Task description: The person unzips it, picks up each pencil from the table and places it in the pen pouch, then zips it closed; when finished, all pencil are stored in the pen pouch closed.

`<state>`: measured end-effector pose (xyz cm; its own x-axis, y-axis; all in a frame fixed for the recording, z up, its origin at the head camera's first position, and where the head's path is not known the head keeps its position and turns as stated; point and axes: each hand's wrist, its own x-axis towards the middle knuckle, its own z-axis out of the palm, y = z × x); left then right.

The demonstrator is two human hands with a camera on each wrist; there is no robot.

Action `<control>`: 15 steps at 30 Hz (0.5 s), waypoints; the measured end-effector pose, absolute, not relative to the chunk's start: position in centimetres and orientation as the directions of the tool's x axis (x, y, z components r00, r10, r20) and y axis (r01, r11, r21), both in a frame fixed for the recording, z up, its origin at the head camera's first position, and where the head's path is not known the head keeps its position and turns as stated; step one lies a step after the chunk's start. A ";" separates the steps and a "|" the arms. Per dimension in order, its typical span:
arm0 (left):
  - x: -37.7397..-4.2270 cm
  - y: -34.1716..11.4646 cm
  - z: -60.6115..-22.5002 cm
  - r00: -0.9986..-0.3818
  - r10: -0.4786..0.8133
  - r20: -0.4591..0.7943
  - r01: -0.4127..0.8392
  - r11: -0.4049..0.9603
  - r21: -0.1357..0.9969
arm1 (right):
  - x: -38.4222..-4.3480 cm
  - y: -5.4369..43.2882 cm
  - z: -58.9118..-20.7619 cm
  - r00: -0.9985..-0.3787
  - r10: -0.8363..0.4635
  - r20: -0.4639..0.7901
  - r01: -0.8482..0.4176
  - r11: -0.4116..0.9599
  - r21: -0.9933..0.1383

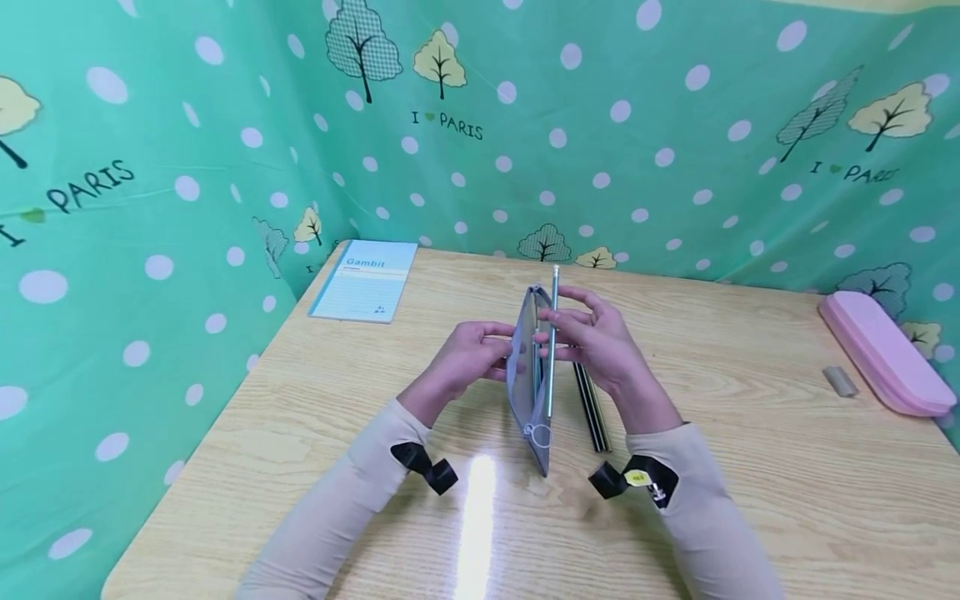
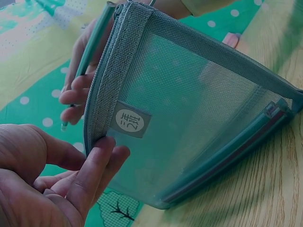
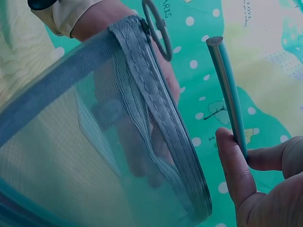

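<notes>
We pinch a pouch (image 2: 189,90) with left fingers (image 2: 100,150), a pencil (image 3: 229,90) with right fingers (image 3: 234,172).
Left wrist alone shows the label (image 2: 130,120); the left edge of the surface (image 1: 262,467) lies well apart.

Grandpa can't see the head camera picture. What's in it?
A person's left hand holds an open gray pouch; the right hand holds a pencil beside it, over a wooden table. A notebook lies left, a pink case right.

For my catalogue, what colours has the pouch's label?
The label is grey, its oval whitish with dark characters; best in the left wrist view.
</notes>
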<state>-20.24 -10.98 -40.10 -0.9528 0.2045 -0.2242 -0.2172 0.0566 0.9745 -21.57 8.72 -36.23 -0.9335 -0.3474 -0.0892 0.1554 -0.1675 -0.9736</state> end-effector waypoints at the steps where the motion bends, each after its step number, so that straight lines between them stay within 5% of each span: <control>1: -20.2 -11.0 -40.1 -0.953 0.202 -0.227 -0.218 0.064 0.974 | -21.5 8.6 -36.2 -0.935 -0.345 -0.086 0.152 -0.169 -0.974; 15: -19.6 -10.9 -40.2 -0.958 0.189 -0.217 -0.207 0.070 0.976 | -21.1 7.8 -36.5 -0.959 -0.264 -0.103 0.128 -0.079 -0.989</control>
